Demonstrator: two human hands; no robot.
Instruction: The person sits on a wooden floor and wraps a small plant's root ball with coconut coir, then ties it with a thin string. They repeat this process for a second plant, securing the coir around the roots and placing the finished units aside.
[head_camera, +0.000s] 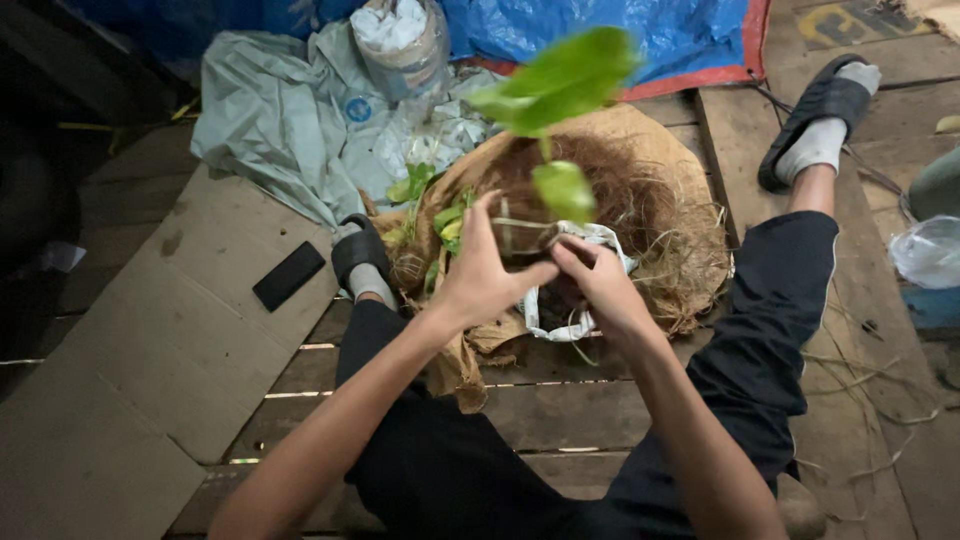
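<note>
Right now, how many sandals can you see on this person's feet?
2. One sandal is on the foot at the left, beside the cardboard. The other sandal is on the outstretched foot at the upper right, on the wooden planks. None seems hidden.

blue tarp (600, 30), grey cloth (270, 110), black phone (288, 275) (on cardboard (150, 350))

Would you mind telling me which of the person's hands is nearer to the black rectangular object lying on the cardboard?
The left. The left hand is up and to the right of the black rectangular object on the cardboard; the right hand lies farther right, beyond the left hand.
</note>
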